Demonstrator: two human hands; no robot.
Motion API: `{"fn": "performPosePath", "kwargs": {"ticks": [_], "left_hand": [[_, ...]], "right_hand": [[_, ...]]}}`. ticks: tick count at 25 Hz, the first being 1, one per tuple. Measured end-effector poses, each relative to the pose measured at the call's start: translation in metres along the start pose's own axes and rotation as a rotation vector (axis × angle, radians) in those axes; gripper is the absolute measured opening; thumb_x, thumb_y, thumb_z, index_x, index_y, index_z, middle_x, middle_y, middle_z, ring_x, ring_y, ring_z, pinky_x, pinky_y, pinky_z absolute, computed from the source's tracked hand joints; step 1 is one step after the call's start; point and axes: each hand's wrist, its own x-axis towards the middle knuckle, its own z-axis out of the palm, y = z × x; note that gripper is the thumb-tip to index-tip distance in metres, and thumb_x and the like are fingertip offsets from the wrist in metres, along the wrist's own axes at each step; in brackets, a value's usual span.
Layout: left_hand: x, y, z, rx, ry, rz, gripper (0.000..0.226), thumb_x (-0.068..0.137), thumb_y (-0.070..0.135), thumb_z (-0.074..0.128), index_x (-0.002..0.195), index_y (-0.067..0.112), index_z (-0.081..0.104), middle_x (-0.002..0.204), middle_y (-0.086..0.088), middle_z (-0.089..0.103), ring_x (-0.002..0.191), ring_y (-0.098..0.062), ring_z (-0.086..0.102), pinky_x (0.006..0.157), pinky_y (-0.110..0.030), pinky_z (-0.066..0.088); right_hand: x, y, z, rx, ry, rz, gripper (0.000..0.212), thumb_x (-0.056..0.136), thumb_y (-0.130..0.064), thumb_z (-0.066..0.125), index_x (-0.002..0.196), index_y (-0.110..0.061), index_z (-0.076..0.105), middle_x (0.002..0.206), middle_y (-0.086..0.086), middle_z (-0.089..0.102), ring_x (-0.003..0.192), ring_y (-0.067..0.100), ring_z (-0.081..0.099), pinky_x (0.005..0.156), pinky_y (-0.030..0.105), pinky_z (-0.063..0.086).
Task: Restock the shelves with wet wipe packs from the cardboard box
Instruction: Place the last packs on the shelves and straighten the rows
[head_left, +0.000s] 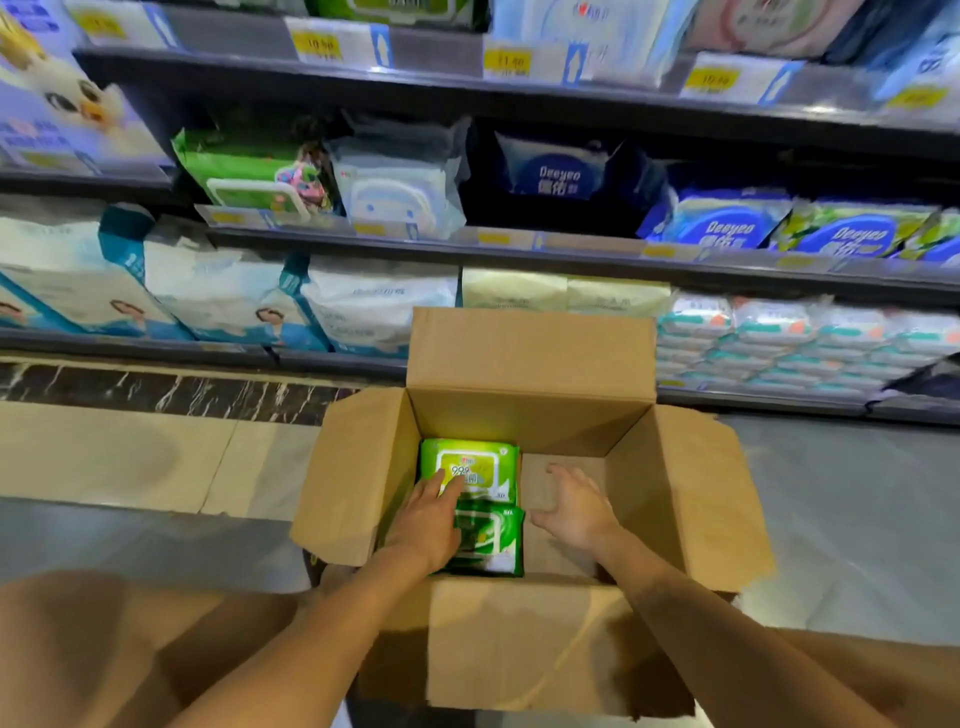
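Observation:
An open cardboard box (675, 483) stands on the floor in front of the shelves, its flaps spread out. Two green wet wipe packs lie on its left side: a far pack (483, 460) and a near pack (493, 540). My left hand (428, 519) rests flat across both packs, fingers on the far one, not closed around either. My right hand (576, 506) hovers open over the bare right half of the box bottom, holding nothing. A green pack of similar wipes (244, 171) stands on the middle shelf at left.
Shelves (519, 244) run across the back, filled with tissue and wipe packs, blue Deeyeo packs (727, 223) at right. A dark gap (550, 208) sits on the middle shelf behind a blue pack. Tiled floor lies left and right of the box.

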Motion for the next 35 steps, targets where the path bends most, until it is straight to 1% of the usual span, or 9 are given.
{"fn": "performPosePath", "kwargs": {"ticks": [5, 8, 11, 14, 19, 23, 27, 30, 35], "left_hand": [[0.022, -0.015, 0.018, -0.288, 0.033, -0.131, 0.070, 0.109, 0.044, 0.042, 0.167, 0.019, 0.011, 0.174, -0.008, 0.010, 0.160, -0.026, 0.013, 0.129, -0.041, 0.018], [0.031, -0.015, 0.017, -0.685, 0.084, -0.307, 0.078, 0.103, 0.067, 0.025, 0.166, 0.022, 0.018, 0.172, -0.004, 0.023, 0.158, -0.025, 0.024, 0.128, -0.038, 0.020], [0.043, -0.020, 0.019, -1.066, 0.137, -0.487, 0.069, 0.106, 0.066, 0.020, 0.162, 0.028, 0.034, 0.159, 0.001, 0.045, 0.149, -0.024, 0.040, 0.119, -0.030, 0.028], [0.054, -0.026, 0.024, -1.280, 0.167, -0.565, 0.096, 0.083, 0.094, 0.025, 0.154, 0.033, 0.048, 0.149, 0.000, 0.057, 0.135, -0.024, 0.056, 0.120, -0.042, 0.039], [0.057, -0.026, 0.025, -1.346, 0.182, -0.575, 0.075, 0.101, 0.074, 0.019, 0.160, 0.030, 0.036, 0.160, 0.003, 0.045, 0.145, -0.020, 0.044, 0.123, -0.040, 0.030], [0.054, -0.024, 0.021, -1.340, 0.165, -0.594, 0.066, 0.107, 0.064, 0.020, 0.160, 0.029, 0.037, 0.160, -0.002, 0.046, 0.146, -0.024, 0.043, 0.110, -0.032, 0.032], [0.050, -0.021, 0.020, -1.358, 0.186, -0.585, 0.061, 0.109, 0.059, 0.023, 0.158, 0.027, 0.041, 0.159, -0.003, 0.047, 0.142, -0.021, 0.046, 0.107, -0.029, 0.032], [0.050, -0.020, 0.021, -1.399, 0.202, -0.562, 0.058, 0.110, 0.055, 0.023, 0.155, 0.027, 0.045, 0.155, -0.003, 0.051, 0.121, -0.010, 0.047, 0.101, -0.026, 0.033], [0.049, -0.019, 0.017, -1.407, 0.175, -0.535, 0.057, 0.112, 0.051, 0.021, 0.157, 0.023, 0.041, 0.155, -0.003, 0.049, 0.119, -0.009, 0.042, 0.101, -0.025, 0.029]], "right_hand": [[0.054, -0.004, 0.043, 0.162, -0.143, 0.149, 0.094, 0.076, -0.060, 0.077, 0.152, -0.018, 0.038, 0.152, 0.013, 0.048, 0.139, 0.033, 0.048, 0.113, 0.044, 0.042], [0.077, -0.013, 0.056, 0.304, -0.139, 0.229, 0.087, 0.083, -0.049, 0.081, 0.149, -0.009, 0.041, 0.147, 0.014, 0.053, 0.131, 0.034, 0.055, 0.108, 0.040, 0.046], [0.103, -0.015, 0.068, 0.463, -0.159, 0.349, 0.086, 0.088, -0.042, 0.080, 0.151, -0.003, 0.035, 0.149, 0.016, 0.051, 0.134, 0.035, 0.052, 0.105, 0.036, 0.043], [0.120, -0.017, 0.079, 0.594, -0.162, 0.416, 0.082, 0.087, -0.046, 0.080, 0.147, -0.006, 0.043, 0.141, 0.011, 0.056, 0.129, 0.033, 0.056, 0.098, 0.032, 0.043], [0.139, -0.020, 0.097, 0.747, -0.142, 0.423, 0.071, 0.064, -0.063, 0.089, 0.114, -0.016, 0.072, 0.110, 0.004, 0.075, 0.099, 0.024, 0.070, 0.089, 0.033, 0.054], [0.144, -0.023, 0.090, 0.826, -0.162, 0.436, 0.052, 0.065, -0.056, 0.092, 0.098, -0.019, 0.077, 0.098, 0.002, 0.077, 0.094, 0.021, 0.072, 0.096, 0.037, 0.057], [0.148, -0.024, 0.084, 0.840, -0.140, 0.412, 0.052, 0.063, -0.053, 0.094, 0.086, -0.015, 0.069, 0.094, 0.004, 0.073, 0.086, 0.020, 0.068, 0.090, 0.036, 0.056], [0.147, -0.025, 0.089, 0.913, -0.166, 0.392, 0.051, 0.067, -0.044, 0.096, 0.096, -0.015, 0.066, 0.103, 0.002, 0.071, 0.100, 0.021, 0.067, 0.087, 0.034, 0.055], [0.141, -0.033, 0.088, 0.967, -0.095, 0.328, 0.054, 0.072, -0.037, 0.094, 0.115, -0.016, 0.066, 0.097, -0.006, 0.071, 0.084, 0.010, 0.067, 0.073, 0.023, 0.051]]}}
